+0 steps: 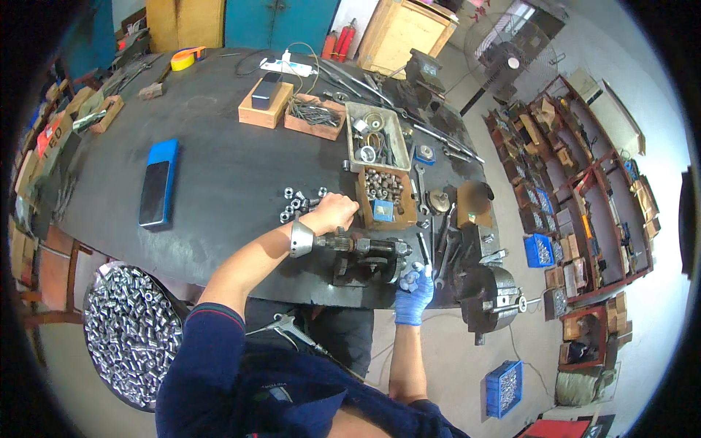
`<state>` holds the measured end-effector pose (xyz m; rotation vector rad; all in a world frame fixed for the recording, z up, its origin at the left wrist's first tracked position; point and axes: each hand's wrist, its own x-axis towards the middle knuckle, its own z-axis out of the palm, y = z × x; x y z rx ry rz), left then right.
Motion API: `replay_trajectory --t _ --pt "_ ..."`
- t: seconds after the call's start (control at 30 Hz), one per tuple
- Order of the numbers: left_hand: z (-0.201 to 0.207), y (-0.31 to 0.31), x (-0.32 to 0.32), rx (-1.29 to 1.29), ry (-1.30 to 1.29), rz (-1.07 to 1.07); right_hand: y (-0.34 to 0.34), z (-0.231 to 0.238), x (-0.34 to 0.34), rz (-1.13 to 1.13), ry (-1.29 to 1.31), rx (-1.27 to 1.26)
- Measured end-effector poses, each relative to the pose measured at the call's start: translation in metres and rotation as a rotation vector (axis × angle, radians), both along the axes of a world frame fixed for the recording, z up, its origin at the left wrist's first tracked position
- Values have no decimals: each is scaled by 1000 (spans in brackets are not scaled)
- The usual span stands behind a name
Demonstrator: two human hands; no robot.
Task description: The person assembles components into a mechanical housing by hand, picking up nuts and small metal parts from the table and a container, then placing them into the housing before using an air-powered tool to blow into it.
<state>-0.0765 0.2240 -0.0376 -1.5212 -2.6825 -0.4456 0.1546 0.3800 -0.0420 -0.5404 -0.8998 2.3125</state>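
My left hand (336, 212), bare, reaches across the bench with curled fingers at the left edge of a wooden box (364, 212) of small metal fittings (383, 186). What the fingers hold, if anything, is hidden. Beside its wrist lie several loose metal nuts (294, 203). Under the left forearm stands a dark metal bench fixture (372, 252) with a silver cone-shaped end (301, 239). My right hand (414, 290), in a blue glove, is at the fixture's right end. Its fingers are bent together, and what is in them cannot be made out.
A round tub (177, 306) heaped with metal fittings stands at the lower left. A bench vise (488, 292) is at the right edge, near wrenches (442, 244). An air gun (292, 330) hangs by my lap. A blue-cased phone (158, 186) lies on the bench (212, 168).
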Motion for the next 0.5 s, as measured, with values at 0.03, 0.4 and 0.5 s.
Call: replay_trajectory --t 0.03,0.4,0.5 --pt "7 -2 3 128 -58 18 2 0 2 -10 0 -10" --pt "73 -191 81 1092 -1127 109 -1 9 2 30 -45 53" --pt "85 -183 100 1118 -1156 70 -4 12 1 66 -27 53"
